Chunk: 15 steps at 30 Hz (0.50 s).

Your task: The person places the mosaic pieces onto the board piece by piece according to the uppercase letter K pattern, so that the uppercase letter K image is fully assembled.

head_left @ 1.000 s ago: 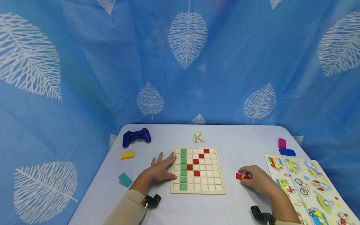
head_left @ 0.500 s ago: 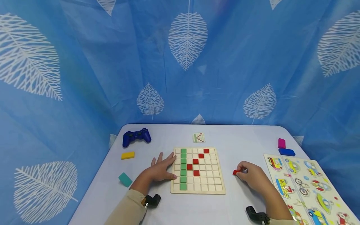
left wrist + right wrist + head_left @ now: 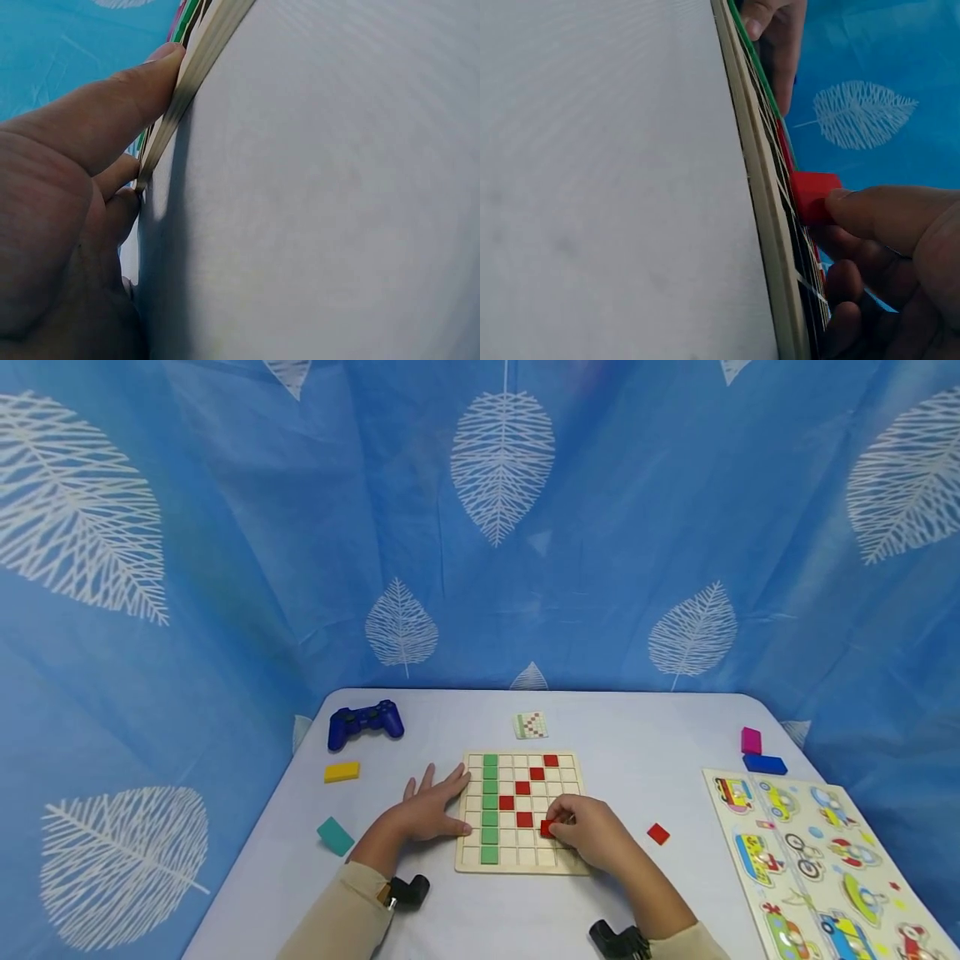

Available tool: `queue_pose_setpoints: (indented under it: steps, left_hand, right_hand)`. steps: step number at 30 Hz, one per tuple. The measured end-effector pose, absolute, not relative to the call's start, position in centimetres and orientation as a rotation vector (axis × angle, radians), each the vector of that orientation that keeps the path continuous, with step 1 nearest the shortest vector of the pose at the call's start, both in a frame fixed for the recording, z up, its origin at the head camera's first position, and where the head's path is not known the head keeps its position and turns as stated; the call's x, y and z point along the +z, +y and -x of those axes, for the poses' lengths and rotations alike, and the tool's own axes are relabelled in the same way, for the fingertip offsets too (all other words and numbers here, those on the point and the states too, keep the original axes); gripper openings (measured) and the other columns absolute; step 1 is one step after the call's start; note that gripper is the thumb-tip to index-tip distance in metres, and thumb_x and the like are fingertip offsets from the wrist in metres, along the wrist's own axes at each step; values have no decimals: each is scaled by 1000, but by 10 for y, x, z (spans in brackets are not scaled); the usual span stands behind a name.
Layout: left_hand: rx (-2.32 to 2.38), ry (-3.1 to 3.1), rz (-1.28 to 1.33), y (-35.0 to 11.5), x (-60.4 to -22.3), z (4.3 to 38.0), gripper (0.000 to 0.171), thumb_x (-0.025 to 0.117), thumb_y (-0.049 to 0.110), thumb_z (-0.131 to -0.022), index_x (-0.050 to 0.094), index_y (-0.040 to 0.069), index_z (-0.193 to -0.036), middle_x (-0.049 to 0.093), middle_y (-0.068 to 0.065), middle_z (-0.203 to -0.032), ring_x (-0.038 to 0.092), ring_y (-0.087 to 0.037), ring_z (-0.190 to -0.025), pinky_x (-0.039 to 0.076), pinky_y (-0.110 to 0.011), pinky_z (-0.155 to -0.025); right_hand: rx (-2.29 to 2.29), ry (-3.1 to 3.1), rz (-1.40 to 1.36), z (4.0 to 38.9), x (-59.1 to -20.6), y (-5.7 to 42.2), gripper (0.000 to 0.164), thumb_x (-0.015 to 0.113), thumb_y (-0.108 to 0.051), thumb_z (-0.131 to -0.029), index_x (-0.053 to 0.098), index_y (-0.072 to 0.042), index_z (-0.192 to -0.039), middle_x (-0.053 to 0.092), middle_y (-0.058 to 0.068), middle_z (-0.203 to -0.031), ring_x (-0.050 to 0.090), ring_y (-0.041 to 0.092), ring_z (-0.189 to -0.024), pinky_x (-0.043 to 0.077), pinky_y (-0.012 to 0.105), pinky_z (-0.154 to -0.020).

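Note:
A wooden grid board [image 3: 567, 866] lies on the white table, with a column of green tiles [image 3: 490, 818] and a slanting line of red tiles [image 3: 522, 788]. My left hand [image 3: 426, 814] rests at the board's left edge, fingers spread, thumb and fingertips touching the rim. Between thumb and fingers my right hand [image 3: 596, 833] pinches a red square tile [image 3: 814, 196], tilted over the lower middle cells, right of the lowest red tile. In the right wrist view its lower edge is at the board's surface; whether it touches I cannot tell. Another red tile [image 3: 658, 833] lies right of the board.
Behind the board lies a small pattern card [image 3: 531, 725]. At left are a blue game controller [image 3: 365, 724], a yellow block [image 3: 342, 771] and a teal block [image 3: 335, 836]. A magenta block [image 3: 751, 741], a blue block [image 3: 765, 764] and a vehicle picture board [image 3: 821, 847] are at right.
My right hand picked up one of the two red tiles on the right and moved left with it, over the board. My left hand has stayed at the board's edge.

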<state>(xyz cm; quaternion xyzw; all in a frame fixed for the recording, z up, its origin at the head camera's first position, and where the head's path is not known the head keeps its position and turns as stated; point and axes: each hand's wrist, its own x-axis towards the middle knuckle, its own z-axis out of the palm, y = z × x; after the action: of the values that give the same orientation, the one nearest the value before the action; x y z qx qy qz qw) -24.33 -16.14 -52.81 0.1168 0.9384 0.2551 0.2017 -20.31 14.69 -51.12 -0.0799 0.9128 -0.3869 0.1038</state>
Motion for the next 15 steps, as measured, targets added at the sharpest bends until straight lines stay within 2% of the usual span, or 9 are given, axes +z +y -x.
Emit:
queue_pose_setpoints:
  steps: [5, 15]
  left_hand:
    - [720, 2625, -311, -161, -526, 242, 101, 83, 54, -85, 29, 31, -167, 13, 10, -177, -13, -37, -162, -12, -64, -127]
    - [724, 2624, -337, -160, -527, 241, 101, 82, 54, -85, 28, 29, -167, 14, 8, -177, -14, -38, -162, -13, -65, -126]
  right_hand:
    - [-1078, 2695, 286, 203, -515, 143, 16, 79, -12, -92, 68, -23, -86, 63, -9, -82, 57, 13, -79, 46, 33, -74]
    - [-934, 2733, 427, 202, -517, 145, 14, 80, -16, -92, 72, -25, -85, 61, -10, -82, 54, 11, -78, 46, 32, -71]
